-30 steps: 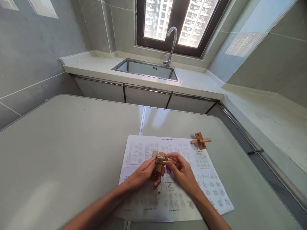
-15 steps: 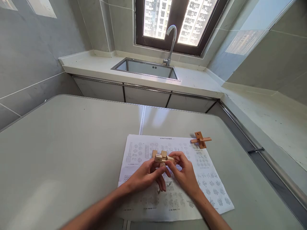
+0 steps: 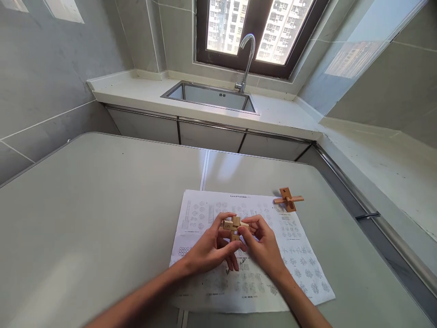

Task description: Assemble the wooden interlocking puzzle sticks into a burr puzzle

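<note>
Since the earlier frame, the small pale wooden interlocking block puzzle is sitting deeper between the two hands, and the left hand's fingers are now arching over its far side instead of lying beneath it.

The left hand is gripping the puzzle's left end between thumb and curled fingers. The right hand is pinching its right end, where a short bar is sticking out sideways. Both hands are closing on the same piece, fingertips almost meeting.

The puzzle is being held just above the white printed paper sheet of diagrams, near the sheet's middle. Whether it is touching the paper cannot be told.

A second, orange-brown wooden cross-shaped puzzle is lying at the sheet's far right corner, well apart from both hands.

The sheet is resting on the pale grey table top, across its centre seam.

Beyond the table, a stainless steel sink with a curved chrome tap is standing under a dark-framed window.
</note>
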{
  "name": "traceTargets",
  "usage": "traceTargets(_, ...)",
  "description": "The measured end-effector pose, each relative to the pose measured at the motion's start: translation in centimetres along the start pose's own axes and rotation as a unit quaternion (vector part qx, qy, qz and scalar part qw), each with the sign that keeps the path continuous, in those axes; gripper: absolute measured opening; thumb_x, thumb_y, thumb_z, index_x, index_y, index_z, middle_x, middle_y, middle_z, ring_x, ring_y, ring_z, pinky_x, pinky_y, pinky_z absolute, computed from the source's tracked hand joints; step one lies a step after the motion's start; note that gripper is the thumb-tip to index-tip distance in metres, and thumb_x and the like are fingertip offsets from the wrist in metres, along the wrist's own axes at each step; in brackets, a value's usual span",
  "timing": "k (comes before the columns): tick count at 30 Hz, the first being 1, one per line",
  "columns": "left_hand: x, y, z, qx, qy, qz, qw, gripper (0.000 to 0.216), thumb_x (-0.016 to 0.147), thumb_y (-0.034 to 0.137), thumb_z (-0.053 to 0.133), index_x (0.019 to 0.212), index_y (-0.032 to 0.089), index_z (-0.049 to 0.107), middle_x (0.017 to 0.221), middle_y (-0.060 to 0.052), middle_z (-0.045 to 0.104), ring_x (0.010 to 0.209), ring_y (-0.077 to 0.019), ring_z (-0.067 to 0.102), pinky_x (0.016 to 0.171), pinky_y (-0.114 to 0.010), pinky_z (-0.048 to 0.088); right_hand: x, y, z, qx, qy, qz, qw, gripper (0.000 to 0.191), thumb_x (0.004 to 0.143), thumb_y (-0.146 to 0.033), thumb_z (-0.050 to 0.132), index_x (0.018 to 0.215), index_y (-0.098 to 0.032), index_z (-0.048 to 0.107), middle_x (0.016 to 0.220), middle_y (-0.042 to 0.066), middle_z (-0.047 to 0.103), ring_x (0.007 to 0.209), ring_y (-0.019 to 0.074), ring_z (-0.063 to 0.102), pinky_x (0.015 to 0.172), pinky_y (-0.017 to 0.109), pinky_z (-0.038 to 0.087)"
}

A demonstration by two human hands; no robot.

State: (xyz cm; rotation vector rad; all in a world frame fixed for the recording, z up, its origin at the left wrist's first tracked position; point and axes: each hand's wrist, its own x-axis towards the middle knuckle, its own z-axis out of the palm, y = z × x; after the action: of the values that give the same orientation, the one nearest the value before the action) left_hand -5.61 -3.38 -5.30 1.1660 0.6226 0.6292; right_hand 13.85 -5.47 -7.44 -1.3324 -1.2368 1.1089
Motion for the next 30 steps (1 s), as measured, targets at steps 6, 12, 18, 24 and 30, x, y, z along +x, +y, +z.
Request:
traceTargets(6,0.0,-0.2,-0.1,0.045,0.0,0.022,0.999,0.057,0.099,0.042,0.07,0.14,0.025,0.035,0.092,-0.005,0.075,0.056,-0.011,0.065,0.057,-0.025,0.056,-0.2,-0.2,0.5,0.108,-0.032,0.033,0.993,0.035,0.094,-0.055,0.075,0.101,-0.023,0.06,0.074,-0.001,0.068,0.055,0.0141,0.057,0.053,0.026,0.043)
traceTargets(12,-0.1,-0.2,0.0,0.038,0.006,0.033,0.999,0.054,0.097,0.044,0.072,0.135,0.025,0.038,0.089,-0.003,0.074,0.055,-0.0107,0.063,0.055,-0.023,0.052,0.0,-0.6,0.4,0.111,-0.047,0.055,0.991,0.039,0.092,-0.058,0.075,0.099,-0.023,0.06,0.063,-0.005,0.06,0.051,0.0135,0.052,0.052,0.027,0.042)
traceTargets(18,0.0,-0.2,0.0,0.06,-0.002,0.029,0.998,0.052,0.098,0.043,0.07,0.132,0.025,0.035,0.088,-0.003,0.074,0.054,-0.0111,0.063,0.054,-0.024,0.052,-0.1,-1.0,0.5,0.115,-0.043,0.064,0.99,0.038,0.093,-0.059,0.074,0.095,-0.024,0.06,0.056,-0.008,0.054,0.049,0.0142,0.056,0.053,0.028,0.046)
traceTargets(24,-0.1,-0.2,-0.1,0.083,-0.005,0.043,0.996,0.048,0.102,0.04,0.065,0.135,0.024,0.034,0.089,-0.004,0.074,0.055,-0.01,0.061,0.055,-0.023,0.052,-0.3,-1.1,0.6,0.131,-0.056,0.067,0.987,0.034,0.096,-0.056,0.072,0.095,-0.024,0.06,0.06,-0.005,0.061,0.05,0.0155,0.059,0.055,0.029,0.049)
traceTargets(30,-0.1,-0.3,-0.1,0.08,-0.002,0.048,0.996,0.047,0.101,0.039,0.065,0.135,0.024,0.035,0.09,-0.005,0.074,0.055,-0.0098,0.061,0.054,-0.022,0.05,-0.2,-0.9,0.7,0.154,-0.056,0.073,0.984,0.033,0.096,-0.054,0.073,0.094,-0.024,0.059,0.057,-0.006,0.06,0.048,0.0145,0.058,0.053,0.028,0.049)
